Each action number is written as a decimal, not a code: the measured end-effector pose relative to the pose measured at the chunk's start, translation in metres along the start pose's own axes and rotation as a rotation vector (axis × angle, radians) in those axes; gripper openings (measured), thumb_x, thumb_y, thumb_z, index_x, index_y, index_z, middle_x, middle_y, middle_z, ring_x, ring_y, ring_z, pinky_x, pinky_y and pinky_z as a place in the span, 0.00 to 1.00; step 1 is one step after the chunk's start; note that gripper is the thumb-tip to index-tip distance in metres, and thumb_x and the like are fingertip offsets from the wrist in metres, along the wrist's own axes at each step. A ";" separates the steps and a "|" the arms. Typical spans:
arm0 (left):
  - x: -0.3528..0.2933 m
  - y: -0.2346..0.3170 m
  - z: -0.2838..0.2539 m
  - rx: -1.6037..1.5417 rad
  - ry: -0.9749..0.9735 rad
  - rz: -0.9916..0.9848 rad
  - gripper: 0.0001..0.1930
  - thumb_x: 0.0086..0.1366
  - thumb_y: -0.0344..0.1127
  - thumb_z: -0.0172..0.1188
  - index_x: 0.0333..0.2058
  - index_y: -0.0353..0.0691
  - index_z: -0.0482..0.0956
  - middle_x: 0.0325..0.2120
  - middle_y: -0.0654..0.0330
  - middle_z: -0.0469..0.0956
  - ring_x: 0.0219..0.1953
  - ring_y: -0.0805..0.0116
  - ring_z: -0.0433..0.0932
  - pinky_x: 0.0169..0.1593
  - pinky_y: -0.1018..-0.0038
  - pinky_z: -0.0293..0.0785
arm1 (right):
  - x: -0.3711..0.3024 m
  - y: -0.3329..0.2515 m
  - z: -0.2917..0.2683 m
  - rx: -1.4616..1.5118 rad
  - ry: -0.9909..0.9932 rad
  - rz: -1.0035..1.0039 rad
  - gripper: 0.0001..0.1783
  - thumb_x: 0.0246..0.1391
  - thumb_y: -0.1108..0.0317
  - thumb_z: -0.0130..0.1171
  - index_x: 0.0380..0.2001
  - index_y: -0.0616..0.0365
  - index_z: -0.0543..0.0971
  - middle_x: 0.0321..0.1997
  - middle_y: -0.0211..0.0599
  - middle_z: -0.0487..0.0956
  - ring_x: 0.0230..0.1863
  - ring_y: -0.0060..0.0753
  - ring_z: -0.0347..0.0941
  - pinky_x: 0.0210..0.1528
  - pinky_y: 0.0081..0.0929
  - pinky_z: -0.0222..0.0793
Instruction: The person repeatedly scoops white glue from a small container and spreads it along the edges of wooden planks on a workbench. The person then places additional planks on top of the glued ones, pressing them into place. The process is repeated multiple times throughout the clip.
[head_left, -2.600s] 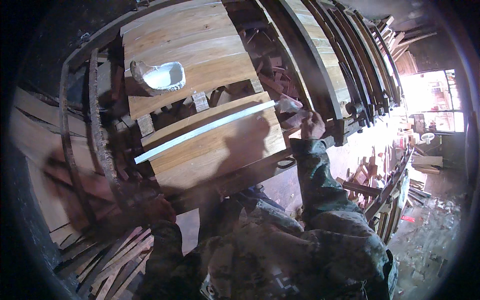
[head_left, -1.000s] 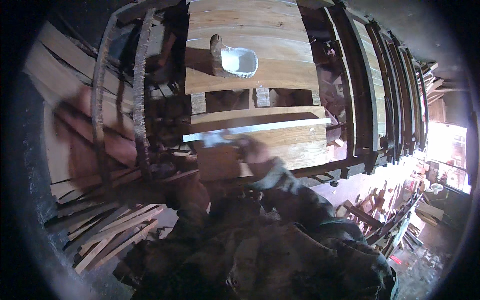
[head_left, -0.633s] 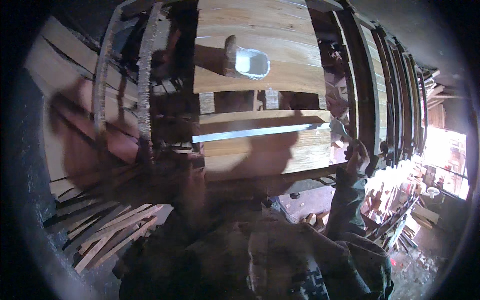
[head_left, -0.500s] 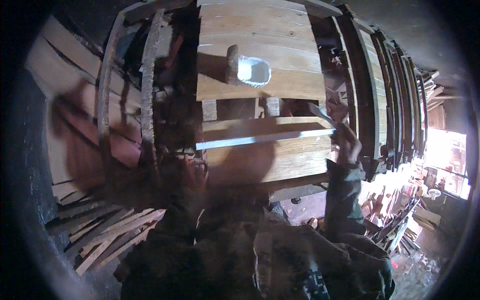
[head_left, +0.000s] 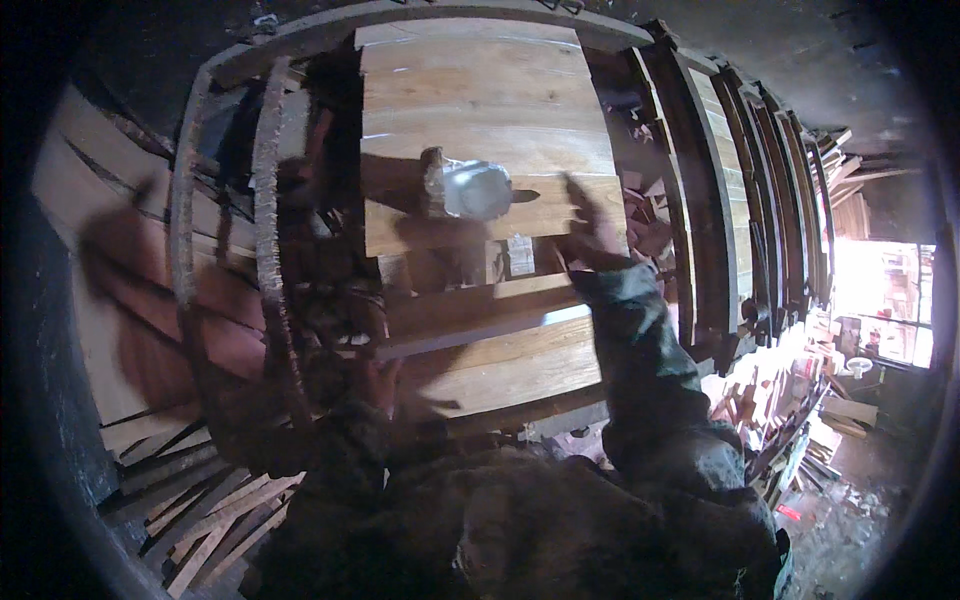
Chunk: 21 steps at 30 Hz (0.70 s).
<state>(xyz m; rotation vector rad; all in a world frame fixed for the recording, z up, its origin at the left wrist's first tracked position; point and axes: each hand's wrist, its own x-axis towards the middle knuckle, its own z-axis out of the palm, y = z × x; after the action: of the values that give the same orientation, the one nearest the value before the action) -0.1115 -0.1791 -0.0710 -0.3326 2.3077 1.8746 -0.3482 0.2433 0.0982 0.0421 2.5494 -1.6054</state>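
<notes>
On the joined wooden panel [head_left: 490, 95] sits a small white tub [head_left: 478, 190], with a brown block-like piece [head_left: 434, 180] against its left side. To the tub's right is a short dark shape [head_left: 525, 196]; whether tool handle or shadow, I cannot tell. My right hand [head_left: 597, 228] hovers over the panel's lower right, fingers apart, with no tool visible in it. Nearer me is a wooden board [head_left: 510, 370] with a pale, shiny strip along its upper edge. Deep in shade at that board's left end, my left hand [head_left: 380, 385] appears closed on it.
Dark rails [head_left: 268, 180] of a rack run along the panel's left, and more rails and boards [head_left: 715, 180] stand to the right. Loose wood strips [head_left: 225, 520] lie at lower left. Wood scraps [head_left: 770, 410] litter the floor near a bright opening [head_left: 880, 290].
My right hand has moved left and away from me, off the board's right end toward the tub. The pale-bladed tool no longer shows in it. The whole view has shifted.
</notes>
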 end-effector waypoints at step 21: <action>0.140 0.025 -0.040 0.272 -0.049 -0.161 0.22 0.69 0.46 0.62 0.53 0.34 0.78 0.44 0.55 0.81 0.42 0.66 0.81 0.43 0.71 0.78 | -0.066 0.219 -0.083 0.165 0.498 0.239 0.37 0.42 0.70 0.67 0.60 0.59 0.77 0.56 0.39 0.80 0.56 0.34 0.76 0.58 0.32 0.71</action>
<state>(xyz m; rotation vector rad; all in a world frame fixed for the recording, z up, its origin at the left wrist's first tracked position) -0.2525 -0.2244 -0.0743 -0.4172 2.3837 1.4571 -0.2702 0.4158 -0.0550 0.8260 2.5932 -1.8854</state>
